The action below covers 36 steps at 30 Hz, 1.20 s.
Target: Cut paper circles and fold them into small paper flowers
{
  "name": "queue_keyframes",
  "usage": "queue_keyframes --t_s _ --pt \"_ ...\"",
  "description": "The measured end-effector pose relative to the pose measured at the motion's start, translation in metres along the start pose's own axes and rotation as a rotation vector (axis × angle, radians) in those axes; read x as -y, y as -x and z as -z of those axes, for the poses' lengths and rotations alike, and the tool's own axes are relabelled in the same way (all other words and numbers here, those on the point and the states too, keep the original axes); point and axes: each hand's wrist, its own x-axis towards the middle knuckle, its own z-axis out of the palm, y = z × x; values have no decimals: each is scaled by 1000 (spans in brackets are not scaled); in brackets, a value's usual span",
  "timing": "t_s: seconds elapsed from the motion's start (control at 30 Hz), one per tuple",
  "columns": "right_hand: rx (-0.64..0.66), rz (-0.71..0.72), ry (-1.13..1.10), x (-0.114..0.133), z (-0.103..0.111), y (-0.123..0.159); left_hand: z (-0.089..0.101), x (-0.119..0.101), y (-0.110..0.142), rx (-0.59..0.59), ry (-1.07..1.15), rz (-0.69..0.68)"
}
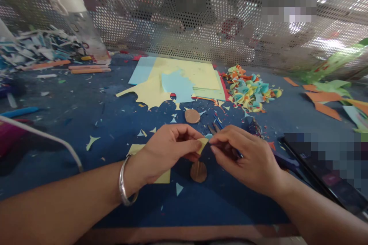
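Observation:
My left hand (168,149) and my right hand (244,157) meet above the blue table mat (86,122), fingers pinched together on a small yellow paper piece (202,145). A silver bangle (125,180) circles my left wrist. Below the hands lie a yellow paper scrap (162,178) and a brown round paper disc (198,171). A second brown disc (192,116) lies just beyond the hands. Scissor tips (214,125) poke out by my right hand.
Yellow and light blue paper sheets (184,78) lie at the back centre, a heap of coloured folded bits (248,92) to their right. A plastic bottle (77,23) stands back left before a perforated metal screen (184,15). Orange and green cuttings (330,99) lie right.

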Motion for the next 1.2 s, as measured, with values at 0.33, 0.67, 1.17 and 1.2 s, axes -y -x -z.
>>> queue_keyframes --t_s 0.33,0.67,1.17,1.2 --pt "6 211 166 -2 -5 3 -3 1 2 -64 173 88" --pt "63 277 245 -3 -3 4 -7 2 9 -28 221 135" --pt "-78 128 37 4 -5 -1 -11 4 11 34 154 93" --pt "-82 110 22 4 -5 -1 -11 4 11 33 152 83"
